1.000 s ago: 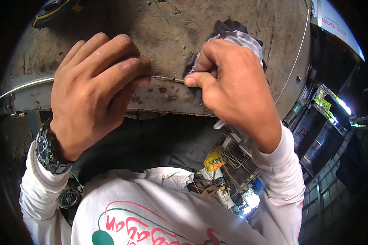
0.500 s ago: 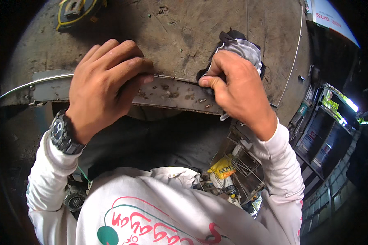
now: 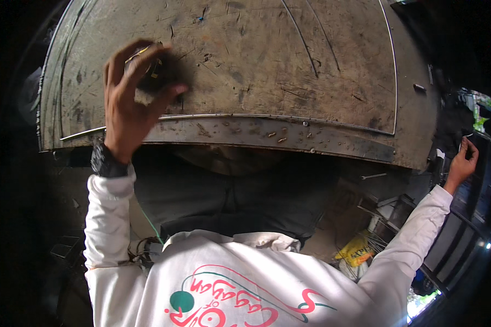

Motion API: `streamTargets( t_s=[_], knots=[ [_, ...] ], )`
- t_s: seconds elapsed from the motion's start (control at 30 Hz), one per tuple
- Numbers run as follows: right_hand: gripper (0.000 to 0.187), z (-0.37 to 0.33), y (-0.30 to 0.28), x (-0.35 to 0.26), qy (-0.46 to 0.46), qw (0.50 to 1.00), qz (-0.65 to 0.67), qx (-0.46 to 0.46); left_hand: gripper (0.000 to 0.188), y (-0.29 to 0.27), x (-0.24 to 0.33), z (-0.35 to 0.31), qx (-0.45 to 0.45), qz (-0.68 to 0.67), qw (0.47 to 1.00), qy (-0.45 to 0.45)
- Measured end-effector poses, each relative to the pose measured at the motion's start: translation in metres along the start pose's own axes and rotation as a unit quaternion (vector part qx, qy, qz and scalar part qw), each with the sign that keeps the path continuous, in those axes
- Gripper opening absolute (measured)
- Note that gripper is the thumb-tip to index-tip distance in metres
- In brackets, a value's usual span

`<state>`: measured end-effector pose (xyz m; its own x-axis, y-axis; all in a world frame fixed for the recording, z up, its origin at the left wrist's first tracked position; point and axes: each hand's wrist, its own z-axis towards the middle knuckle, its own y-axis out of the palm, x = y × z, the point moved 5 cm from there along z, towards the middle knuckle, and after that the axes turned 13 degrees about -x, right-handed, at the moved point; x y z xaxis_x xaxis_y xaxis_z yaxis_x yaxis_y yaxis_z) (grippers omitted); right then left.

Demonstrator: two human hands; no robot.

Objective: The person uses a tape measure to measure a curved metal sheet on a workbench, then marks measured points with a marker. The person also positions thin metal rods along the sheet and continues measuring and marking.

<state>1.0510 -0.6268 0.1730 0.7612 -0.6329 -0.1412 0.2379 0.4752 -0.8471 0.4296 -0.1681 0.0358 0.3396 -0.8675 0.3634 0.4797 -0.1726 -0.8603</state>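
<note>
My left hand [image 3: 128, 98], a dark watch [image 3: 108, 159] on its wrist, reaches over a black-and-yellow tape measure [image 3: 157, 75] on the worn brown workbench [image 3: 245, 71]. Its fingers and thumb are spread apart around the tape measure, which they partly cover; whether they touch it I cannot tell. My right hand [image 3: 462, 162] is stretched far out past the bench's right end. Its fingertips are pinched together beside a small white edge [image 3: 468, 135]. Against the dark background, what they hold cannot be made out.
A pitted metal strip [image 3: 223, 129] runs along the bench's front edge. Thin rods [image 3: 303, 41] lie on the bench top. Below right are a wrench [image 3: 374, 176], a yellow package [image 3: 355, 249] and a wire rack. Dark framed panels [image 3: 458, 240] stand at the right.
My left hand has moved from the front edge to the tape measure. My right hand has swung far right, and the crumpled black-and-grey cloth is gone from the bench. The view takes in more bench.
</note>
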Motion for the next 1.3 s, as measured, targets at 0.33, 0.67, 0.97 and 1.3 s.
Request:
streamTargets(
  t_s=[0.33, 0.67, 0.97, 1.3],
  knots=[
    [0.021, -0.103, 0.128, -0.122, 0.015, 0.993, 0.115, -0.025, 0.066, 0.012, -0.058, 0.015, -0.149, -0.142, 0.967, -0.149],
    [0.018, -0.213, 0.138, -0.435, 0.034, 0.590, 0.653, -0.473, 0.106, 0.039, 0.113, -0.012, -0.376, -0.419, 0.824, -0.070],
    [0.018, -0.201, 0.128, -0.370, 0.106, 0.499, 0.736, -0.444, 0.062, 0.026, 0.126, 0.004, -0.340, -0.269, 0.900, -0.036],
    [0.021, -0.130, 0.132, -0.041, 0.262, 0.822, 0.405, -0.303, 0.045, -0.032, -0.045, -0.041, -0.356, -0.100, 0.915, -0.161]
  ],
)
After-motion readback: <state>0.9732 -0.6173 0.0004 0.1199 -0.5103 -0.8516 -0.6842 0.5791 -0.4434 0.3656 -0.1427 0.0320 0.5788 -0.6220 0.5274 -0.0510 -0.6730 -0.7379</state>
